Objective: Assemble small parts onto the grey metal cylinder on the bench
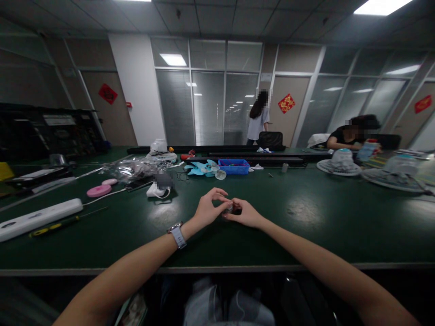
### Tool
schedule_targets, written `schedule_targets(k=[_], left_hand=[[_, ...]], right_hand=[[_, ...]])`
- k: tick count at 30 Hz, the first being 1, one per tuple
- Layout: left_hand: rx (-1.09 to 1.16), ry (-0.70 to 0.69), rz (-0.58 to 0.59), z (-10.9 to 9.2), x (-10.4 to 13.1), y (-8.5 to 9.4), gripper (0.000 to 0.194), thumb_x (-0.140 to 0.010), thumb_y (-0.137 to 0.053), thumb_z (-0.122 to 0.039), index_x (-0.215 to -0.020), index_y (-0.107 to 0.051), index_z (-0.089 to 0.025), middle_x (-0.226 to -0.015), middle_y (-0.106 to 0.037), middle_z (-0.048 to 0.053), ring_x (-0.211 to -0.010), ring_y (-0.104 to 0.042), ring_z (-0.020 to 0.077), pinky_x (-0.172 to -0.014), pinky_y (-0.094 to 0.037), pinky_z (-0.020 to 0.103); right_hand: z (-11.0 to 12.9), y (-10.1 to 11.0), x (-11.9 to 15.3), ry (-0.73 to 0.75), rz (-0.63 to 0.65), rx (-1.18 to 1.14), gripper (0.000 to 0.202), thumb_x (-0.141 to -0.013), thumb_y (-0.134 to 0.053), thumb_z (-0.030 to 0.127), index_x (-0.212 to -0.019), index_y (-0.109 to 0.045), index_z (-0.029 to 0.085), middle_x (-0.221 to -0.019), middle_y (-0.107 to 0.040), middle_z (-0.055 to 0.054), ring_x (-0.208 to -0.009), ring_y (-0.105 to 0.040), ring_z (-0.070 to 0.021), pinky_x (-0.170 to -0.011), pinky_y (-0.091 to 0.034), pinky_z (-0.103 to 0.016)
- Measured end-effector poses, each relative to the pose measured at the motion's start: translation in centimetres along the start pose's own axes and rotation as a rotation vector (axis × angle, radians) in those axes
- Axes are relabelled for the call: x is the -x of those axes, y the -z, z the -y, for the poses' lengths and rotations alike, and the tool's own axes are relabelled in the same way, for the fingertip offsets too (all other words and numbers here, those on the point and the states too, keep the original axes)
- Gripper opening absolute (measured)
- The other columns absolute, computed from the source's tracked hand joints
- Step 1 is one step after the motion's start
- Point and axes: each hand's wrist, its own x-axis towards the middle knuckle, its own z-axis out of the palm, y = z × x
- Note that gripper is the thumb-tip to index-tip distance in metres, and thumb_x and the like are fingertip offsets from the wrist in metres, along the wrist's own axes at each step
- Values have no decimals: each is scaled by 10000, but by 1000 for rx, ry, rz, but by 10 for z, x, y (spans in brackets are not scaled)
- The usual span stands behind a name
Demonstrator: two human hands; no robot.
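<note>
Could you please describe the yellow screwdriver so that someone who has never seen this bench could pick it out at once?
At the left of the green table lies a long white power strip. The screwdriver lies slanted along that strip's near side. Its slim yellow handle and thin shaft set it apart from the bulky white strip and the round pink discs nearby.

Both bare arms reach forward from the lower corners, the left forearm (136, 263) and right forearm (316, 253) slanting inward until the hands come together in front of the body. The left hand (208, 209) arches its fingers above an outstretched thumb, leaving a gap between. The right hand (249, 213) points leftward, thumb nearer the body, fingers curled in a pinch. Whether the fingertips touch is unclear.
</note>
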Motion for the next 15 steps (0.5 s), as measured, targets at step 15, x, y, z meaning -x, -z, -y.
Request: schedule_targets(k=[15], left_hand=[[-262,261,191,56,4,17,286,-727,-702,-278,-991,-611,-216,-889,-757,40,-923,-695,228,-813,-507,332]], right_hand=[[7,8,5,-53,-102,106,445,-584,-787,478,-769,-517,178,-777,-652,-21,-713,-611,-163,-661,-485,-301]])
